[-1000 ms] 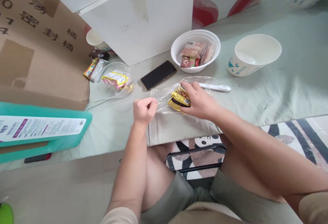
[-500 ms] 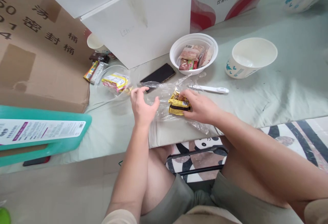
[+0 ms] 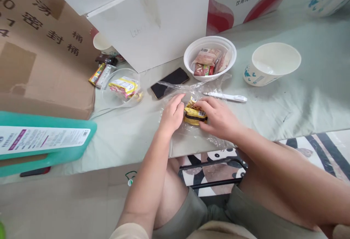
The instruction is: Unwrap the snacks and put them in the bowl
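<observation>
Two small yellow snack packets (image 3: 194, 116), one with a dark stripe, lie on a crumpled clear plastic bag (image 3: 188, 131) on the cloth-covered table. My right hand (image 3: 220, 119) grips their right side between thumb and fingers. At their left end is my left hand (image 3: 172, 115), fingers stretched and slightly bent, over the bag; whether it touches the packets I cannot tell. Just behind the bag lies a white-handled utility knife (image 3: 226, 96). A white bowl (image 3: 188, 62) holding several wrapped snacks stands farther back.
A dark phone (image 3: 171, 81) lies behind my left hand. To the left, a clear round container (image 3: 105, 98) holds a yellow-and-pink packet, near more wrapped snacks (image 3: 101, 74). A paper tub (image 3: 258, 73) stands right. Cardboard (image 3: 49, 74) and white boxes (image 3: 153, 31) border the table.
My left hand has moved right, from the bag's left edge to the packets, and its fingers have drawn together. The right hand stays on the packets.
</observation>
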The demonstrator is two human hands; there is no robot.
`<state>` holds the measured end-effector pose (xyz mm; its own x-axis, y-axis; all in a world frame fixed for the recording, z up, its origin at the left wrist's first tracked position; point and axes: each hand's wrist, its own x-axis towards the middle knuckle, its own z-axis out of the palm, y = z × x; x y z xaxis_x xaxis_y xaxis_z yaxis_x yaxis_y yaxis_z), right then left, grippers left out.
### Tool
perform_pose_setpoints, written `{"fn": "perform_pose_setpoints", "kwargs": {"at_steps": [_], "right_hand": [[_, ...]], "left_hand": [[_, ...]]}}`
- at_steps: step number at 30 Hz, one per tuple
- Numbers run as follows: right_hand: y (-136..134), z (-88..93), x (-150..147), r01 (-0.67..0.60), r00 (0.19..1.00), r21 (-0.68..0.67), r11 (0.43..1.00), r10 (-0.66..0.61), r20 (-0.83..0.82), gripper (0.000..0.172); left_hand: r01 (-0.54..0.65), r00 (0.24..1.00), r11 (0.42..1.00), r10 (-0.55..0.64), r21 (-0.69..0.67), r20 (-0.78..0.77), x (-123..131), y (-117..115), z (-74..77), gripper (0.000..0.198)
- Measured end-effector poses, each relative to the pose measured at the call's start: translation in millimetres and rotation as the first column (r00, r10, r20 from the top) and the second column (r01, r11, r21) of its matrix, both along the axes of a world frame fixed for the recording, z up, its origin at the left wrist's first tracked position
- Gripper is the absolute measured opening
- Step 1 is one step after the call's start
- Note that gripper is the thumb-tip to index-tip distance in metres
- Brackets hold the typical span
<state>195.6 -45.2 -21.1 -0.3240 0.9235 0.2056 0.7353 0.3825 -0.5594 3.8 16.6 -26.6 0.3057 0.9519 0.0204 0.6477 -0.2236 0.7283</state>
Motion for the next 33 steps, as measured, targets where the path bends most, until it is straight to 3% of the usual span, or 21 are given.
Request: {"fn": "perform_pose_setpoints", "kwargs": {"at_steps": [9,13,16,19,23,26,30,32,33], "right_hand": [[-1,4.6,-3,-0.04,0.996,-0.141,0.989,0.028,-0.081,0.067],[3,6.2,7,-0.035,0.956,-0.036,0.999,0.022,-0.293,0.065],[12,12.1,20,0.091,0.901,0.107,0.99,-0.036,-0.431,0.06],[35,21.0,31,0.297,0.864,0.19,0.936,-0.178,-0.472,0.052],[76,26.3,38,0.473,0.853,0.235,0.849,-0.375,-0.364,0.038],[85,24.7,43,0.549,0.827,0.255,0.796,-0.474,-0.302,0.034],[57,24.4,41,0.484,0.857,0.354,0.8,-0.352,-0.376,0.023],[36,24.5,33,0.363,0.903,0.335,0.87,-0.24,-0.355,0.019],[27,24.0,28,0.245,0.937,0.289,0.926,-0.149,-0.317,0.019]], "left_hand": [[-0.131,0.961,0.991,0.127,0.001,-0.246,-5,-4,-3.2,0.049],[-0.129,0.967,0.991,0.132,0.029,-0.218,-9,0,-8.3,0.049],[-0.156,0.965,0.986,0.166,0.065,-0.204,-7,-1,-9.9,0.046],[-0.182,0.961,0.976,0.202,0.117,-0.191,-1,-2,-9.0,0.041],[-0.175,0.976,0.965,0.196,0.194,-0.092,2,-1,-4.8,0.035],[-0.147,0.987,0.961,0.157,0.232,-0.025,-1,0,-0.4,0.032],[-0.13,0.991,0.961,0.137,0.244,-0.012,-7,-3,4.6,0.026],[-0.088,0.994,0.971,0.101,0.22,-0.046,-9,-5,6.2,0.027],[-0.058,0.994,0.979,0.075,0.196,-0.077,-9,-7,6.9,0.029]]}}
